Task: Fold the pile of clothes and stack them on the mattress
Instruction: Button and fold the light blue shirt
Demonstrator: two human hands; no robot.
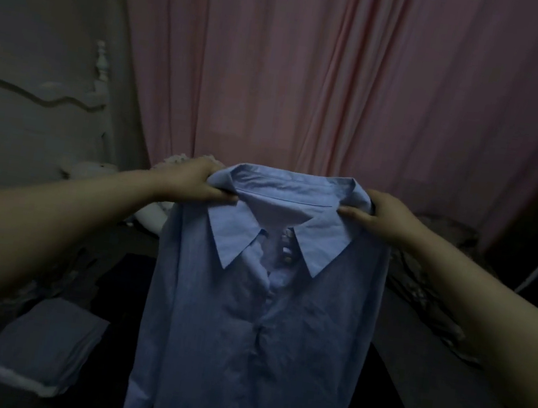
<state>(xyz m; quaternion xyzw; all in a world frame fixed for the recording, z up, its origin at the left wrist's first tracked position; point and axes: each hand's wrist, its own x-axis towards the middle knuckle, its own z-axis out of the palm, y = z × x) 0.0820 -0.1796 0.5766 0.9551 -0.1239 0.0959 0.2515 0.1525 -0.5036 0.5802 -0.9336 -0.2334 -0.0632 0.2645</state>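
Shirt: I have the light blue collared shirt held up in the air in front of me, front facing me, hanging full length. It is not yet folded; the sleeves seem to hang behind or along its sides, though I cannot tell exactly.

Left hand: my left hand pinches the shirt's left shoulder just beside the collar, thumb in front, fingers curled behind the cloth.

Right hand: my right hand grips the shirt's other shoulder the same way, level with the left.

Done so far: below and to the left of the shirt lies a folded stack, blue-grey cloth with a white edge at its base. I judge at least one or two garments already folded and stacked.

Left to do: dark clothes lie loose behind the shirt's left edge, so I judge the pile not finished. This shirt still needs laying down, folding and adding to the stack.

Mattress: the surface under the shirt is too dim for me to make out clearly.

Backdrop: a pink curtain hangs well behind the shirt.
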